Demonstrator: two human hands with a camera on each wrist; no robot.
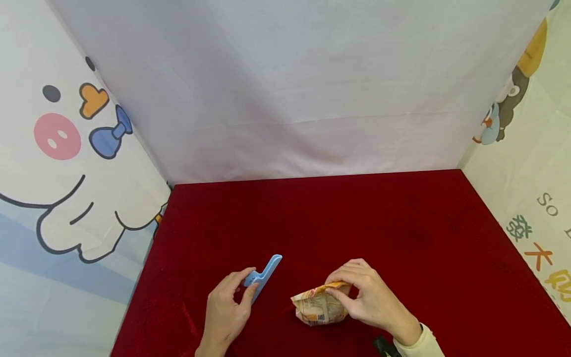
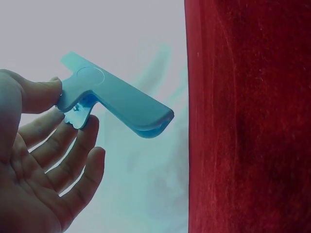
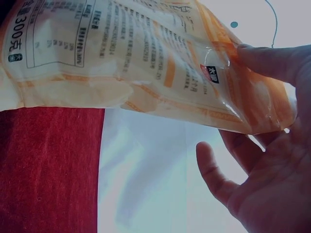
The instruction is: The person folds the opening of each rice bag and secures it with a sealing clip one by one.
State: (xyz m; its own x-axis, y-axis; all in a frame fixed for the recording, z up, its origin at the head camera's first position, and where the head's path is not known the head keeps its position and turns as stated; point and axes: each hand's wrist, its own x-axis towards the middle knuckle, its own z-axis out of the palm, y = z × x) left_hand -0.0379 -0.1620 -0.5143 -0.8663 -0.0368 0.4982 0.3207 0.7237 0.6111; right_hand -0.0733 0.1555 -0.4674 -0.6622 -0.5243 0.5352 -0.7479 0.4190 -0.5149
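My left hand (image 1: 226, 306) pinches a light blue bag clip (image 1: 266, 276) by its handles, between thumb and fingers. In the left wrist view the clip (image 2: 121, 99) has its long bar pointing away from the palm, and its jaws look closed or nearly so. To the right, a printed plastic food bag (image 1: 320, 308) in orange and cream is pinched near its top edge by my right hand (image 1: 368, 295). The right wrist view shows the bag (image 3: 146, 58) close up, with the thumb on its orange end and fingers behind. Clip and bag are apart.
A dark red cloth (image 1: 312, 218) covers the table. Behind it hangs a pale curtain (image 1: 285, 99), with cartoon-printed sheets (image 1: 62, 134) at the left and right sides. A black object (image 1: 384, 346) shows beside the right wrist at the bottom edge.
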